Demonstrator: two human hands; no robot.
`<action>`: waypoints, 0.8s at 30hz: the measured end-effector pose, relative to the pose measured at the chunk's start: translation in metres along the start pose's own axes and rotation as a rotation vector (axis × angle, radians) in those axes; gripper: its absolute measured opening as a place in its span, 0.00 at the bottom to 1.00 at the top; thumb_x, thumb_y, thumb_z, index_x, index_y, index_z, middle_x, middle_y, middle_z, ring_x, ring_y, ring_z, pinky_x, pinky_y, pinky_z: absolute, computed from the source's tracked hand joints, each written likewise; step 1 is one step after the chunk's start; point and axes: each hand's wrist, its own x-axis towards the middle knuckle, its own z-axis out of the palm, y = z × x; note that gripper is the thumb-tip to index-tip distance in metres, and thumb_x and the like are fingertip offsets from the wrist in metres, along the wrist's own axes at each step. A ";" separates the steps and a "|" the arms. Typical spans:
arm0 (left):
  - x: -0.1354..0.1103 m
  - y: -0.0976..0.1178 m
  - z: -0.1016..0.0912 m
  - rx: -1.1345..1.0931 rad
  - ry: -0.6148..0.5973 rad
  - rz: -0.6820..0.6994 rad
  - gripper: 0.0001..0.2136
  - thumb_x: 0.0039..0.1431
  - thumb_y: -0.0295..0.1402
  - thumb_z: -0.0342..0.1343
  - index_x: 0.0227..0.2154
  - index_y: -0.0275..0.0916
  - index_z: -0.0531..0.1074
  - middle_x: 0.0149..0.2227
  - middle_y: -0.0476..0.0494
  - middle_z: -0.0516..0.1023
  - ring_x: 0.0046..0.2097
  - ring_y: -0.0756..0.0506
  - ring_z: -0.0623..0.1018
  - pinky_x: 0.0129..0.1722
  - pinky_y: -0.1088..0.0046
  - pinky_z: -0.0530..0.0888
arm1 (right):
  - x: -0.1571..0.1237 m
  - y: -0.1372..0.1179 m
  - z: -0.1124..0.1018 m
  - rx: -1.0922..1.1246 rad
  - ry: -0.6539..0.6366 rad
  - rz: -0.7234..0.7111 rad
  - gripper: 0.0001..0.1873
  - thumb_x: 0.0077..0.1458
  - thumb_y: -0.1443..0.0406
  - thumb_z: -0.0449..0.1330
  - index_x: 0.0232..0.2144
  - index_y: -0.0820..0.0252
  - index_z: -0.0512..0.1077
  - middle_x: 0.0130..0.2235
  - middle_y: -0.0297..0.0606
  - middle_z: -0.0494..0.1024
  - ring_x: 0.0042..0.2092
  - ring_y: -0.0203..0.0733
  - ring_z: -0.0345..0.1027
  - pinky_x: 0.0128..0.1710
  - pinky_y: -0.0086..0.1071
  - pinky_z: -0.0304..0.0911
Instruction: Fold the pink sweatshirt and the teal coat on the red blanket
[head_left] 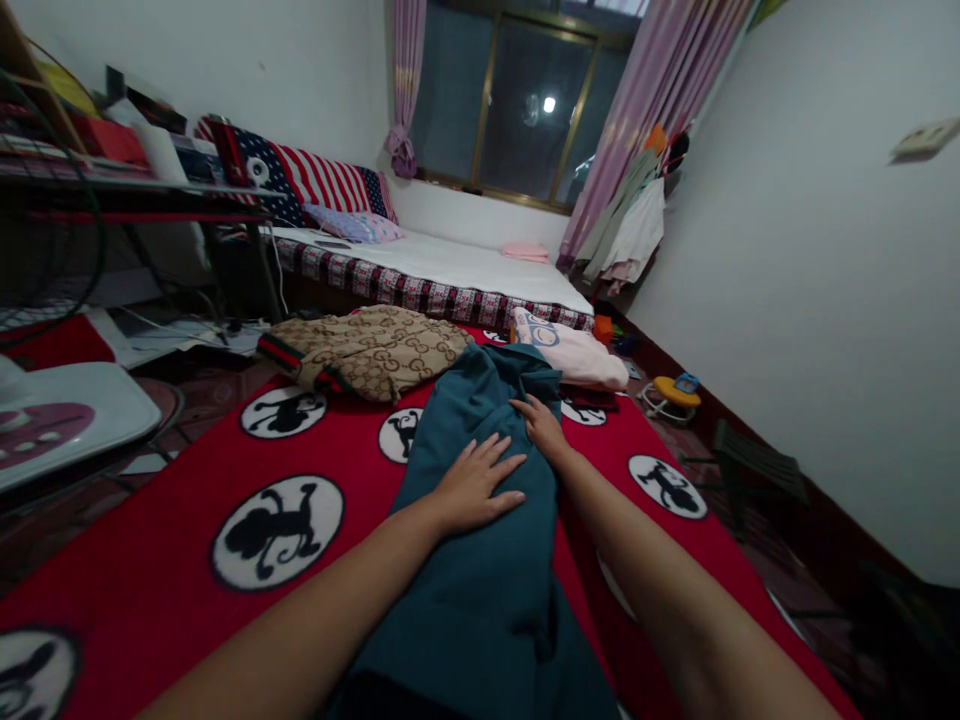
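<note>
A dark teal garment (480, 570) lies stretched out on a red blanket (180, 600) printed with black-and-white monkey circles. My left hand (476, 485) rests flat on the teal cloth, fingers spread. A little farther along, my right hand (541, 425) lies on the same cloth at its right edge, fingers stretched and pressing down. Neither hand holds anything.
A brown patterned garment (371, 350) and a pink folded garment (574, 355) lie beyond the teal one. Behind them is a bed (450, 270) with striped pillows. A desk (135, 190) and white chair (67, 410) stand left; a small dark stool (757, 465) and toys sit right.
</note>
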 end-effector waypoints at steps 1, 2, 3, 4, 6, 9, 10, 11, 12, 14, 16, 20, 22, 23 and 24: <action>0.000 -0.002 -0.001 -0.032 0.004 0.011 0.29 0.62 0.48 0.51 0.64 0.46 0.59 0.69 0.39 0.50 0.70 0.38 0.47 0.66 0.47 0.47 | -0.010 -0.001 -0.004 -0.001 -0.010 -0.031 0.27 0.56 0.75 0.50 0.54 0.53 0.72 0.58 0.41 0.70 0.60 0.45 0.62 0.61 0.42 0.58; -0.001 -0.003 -0.002 -0.067 0.010 0.023 0.28 0.62 0.47 0.53 0.63 0.46 0.61 0.68 0.39 0.52 0.69 0.38 0.49 0.65 0.47 0.48 | -0.021 -0.003 -0.008 0.000 -0.018 -0.065 0.27 0.56 0.74 0.50 0.55 0.52 0.71 0.58 0.41 0.69 0.61 0.45 0.61 0.61 0.43 0.58; -0.002 -0.005 -0.003 -0.103 0.015 0.037 0.27 0.61 0.45 0.54 0.62 0.46 0.62 0.68 0.39 0.54 0.69 0.38 0.51 0.65 0.47 0.49 | -0.033 -0.004 -0.014 0.005 -0.023 -0.105 0.27 0.57 0.73 0.50 0.57 0.53 0.69 0.60 0.42 0.68 0.62 0.46 0.60 0.60 0.45 0.58; -0.005 -0.007 -0.005 -0.141 0.018 0.053 0.25 0.61 0.43 0.55 0.61 0.45 0.64 0.67 0.39 0.57 0.68 0.38 0.54 0.65 0.48 0.50 | -0.047 -0.006 -0.021 0.012 -0.030 -0.151 0.27 0.58 0.72 0.50 0.59 0.53 0.66 0.62 0.44 0.65 0.63 0.48 0.58 0.60 0.47 0.58; -0.016 -0.013 -0.011 -0.211 0.008 0.093 0.23 0.61 0.38 0.55 0.59 0.44 0.66 0.65 0.38 0.60 0.68 0.40 0.56 0.65 0.52 0.53 | -0.078 -0.011 -0.038 0.025 -0.052 -0.266 0.29 0.59 0.72 0.49 0.62 0.54 0.62 0.67 0.46 0.55 0.66 0.49 0.53 0.61 0.50 0.57; -0.047 -0.025 -0.029 -0.294 -0.031 0.155 0.19 0.62 0.30 0.51 0.56 0.45 0.70 0.64 0.40 0.63 0.66 0.42 0.60 0.64 0.59 0.58 | -0.129 -0.025 -0.070 -0.002 -0.174 -0.482 0.35 0.56 0.76 0.47 0.65 0.51 0.56 0.70 0.44 0.45 0.69 0.48 0.43 0.63 0.53 0.52; -0.061 -0.030 -0.038 -0.311 -0.047 0.162 0.19 0.63 0.28 0.49 0.55 0.46 0.71 0.64 0.41 0.64 0.65 0.43 0.62 0.63 0.60 0.60 | -0.144 -0.031 -0.081 -0.020 -0.237 -0.544 0.38 0.55 0.77 0.48 0.66 0.50 0.54 0.70 0.43 0.45 0.69 0.47 0.41 0.64 0.53 0.49; -0.075 -0.034 -0.047 -0.321 -0.067 0.159 0.19 0.63 0.26 0.47 0.54 0.47 0.71 0.63 0.42 0.65 0.64 0.44 0.65 0.62 0.61 0.62 | -0.158 -0.037 -0.091 -0.030 -0.308 -0.598 0.40 0.53 0.78 0.48 0.66 0.50 0.51 0.70 0.42 0.45 0.70 0.46 0.39 0.65 0.52 0.48; -0.090 -0.038 -0.057 -0.322 -0.090 0.147 0.20 0.63 0.25 0.46 0.54 0.49 0.72 0.63 0.44 0.66 0.63 0.44 0.66 0.62 0.61 0.62 | -0.170 -0.044 -0.099 -0.029 -0.365 -0.638 0.42 0.52 0.78 0.49 0.67 0.50 0.49 0.70 0.42 0.46 0.70 0.44 0.38 0.65 0.51 0.48; -0.118 -0.041 -0.076 -0.304 -0.170 0.115 0.24 0.61 0.23 0.46 0.54 0.52 0.71 0.63 0.47 0.65 0.64 0.43 0.64 0.62 0.60 0.61 | -0.185 -0.056 -0.109 -0.008 -0.423 -0.693 0.42 0.52 0.75 0.52 0.67 0.50 0.47 0.69 0.42 0.48 0.70 0.44 0.39 0.65 0.49 0.48; -0.140 -0.038 -0.091 -0.250 -0.258 0.091 0.27 0.56 0.22 0.51 0.57 0.56 0.68 0.66 0.49 0.58 0.67 0.40 0.58 0.63 0.55 0.60 | -0.190 -0.068 -0.113 0.007 -0.438 -0.740 0.41 0.54 0.69 0.57 0.67 0.51 0.48 0.70 0.44 0.46 0.70 0.47 0.38 0.65 0.51 0.46; -0.166 -0.020 -0.095 -0.120 -0.267 0.135 0.30 0.52 0.26 0.57 0.57 0.61 0.67 0.70 0.53 0.46 0.69 0.35 0.47 0.64 0.46 0.52 | -0.188 -0.085 -0.107 -0.017 -0.486 -0.867 0.30 0.59 0.62 0.57 0.63 0.49 0.58 0.68 0.43 0.55 0.69 0.49 0.41 0.66 0.54 0.39; -0.169 -0.013 -0.089 -0.112 -0.279 0.178 0.26 0.54 0.29 0.58 0.54 0.63 0.69 0.69 0.55 0.49 0.70 0.35 0.47 0.65 0.45 0.48 | -0.187 -0.090 -0.101 0.020 -0.496 -0.926 0.21 0.62 0.65 0.52 0.57 0.52 0.64 0.62 0.42 0.67 0.66 0.44 0.51 0.67 0.50 0.38; -0.168 -0.011 -0.085 -0.128 -0.292 0.196 0.24 0.54 0.30 0.58 0.53 0.63 0.71 0.68 0.55 0.53 0.69 0.36 0.49 0.65 0.45 0.47 | -0.186 -0.091 -0.097 0.066 -0.496 -0.941 0.19 0.63 0.67 0.50 0.55 0.53 0.66 0.58 0.41 0.72 0.63 0.42 0.57 0.67 0.47 0.40; -0.165 -0.010 -0.082 -0.160 -0.291 0.209 0.22 0.55 0.32 0.58 0.52 0.62 0.72 0.66 0.54 0.59 0.69 0.36 0.52 0.65 0.46 0.46 | -0.183 -0.091 -0.094 0.137 -0.482 -0.939 0.16 0.63 0.66 0.50 0.52 0.54 0.68 0.53 0.41 0.75 0.60 0.41 0.63 0.66 0.45 0.44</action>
